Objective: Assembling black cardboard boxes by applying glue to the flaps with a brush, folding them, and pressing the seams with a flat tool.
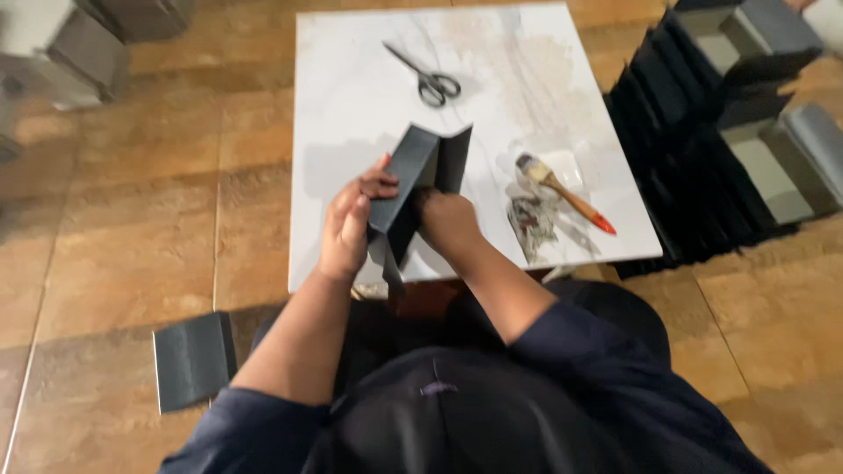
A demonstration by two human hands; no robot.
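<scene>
Your left hand (345, 230) has a grip on the dark folded card (413, 180); your right hand (446, 219) is half buried inside it, so can't tell its grip.

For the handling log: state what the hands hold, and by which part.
Both hold the folded dark grey card piece: left hand on its left panel's outer face, right hand at the lower inner fold.
</scene>
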